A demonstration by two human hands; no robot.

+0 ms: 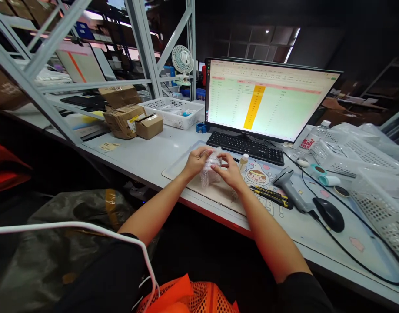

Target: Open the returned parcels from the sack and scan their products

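Observation:
Between my two hands, above the near edge of the desk mat (204, 188), is a small bundle of clear bubble wrap (211, 165). My left hand (197, 161) grips its left side, the thumb pressed on top. On the other side, the fingers of my right hand (229, 170) are bent round the bundle. What lies inside the wrap cannot be made out. A loose flap of the wrap hangs toward the mat. Just beyond my right hand stands a small bottle with a white cap (244, 161).
Behind my hands are a black keyboard (245, 147) and a monitor (267, 100). Box cutters (273, 196), a barcode scanner (292, 191) and a mouse (329, 214) lie to the right. Cardboard boxes (149, 126) and a white basket (173, 114) stand at the left; more white baskets (382, 204) at the right.

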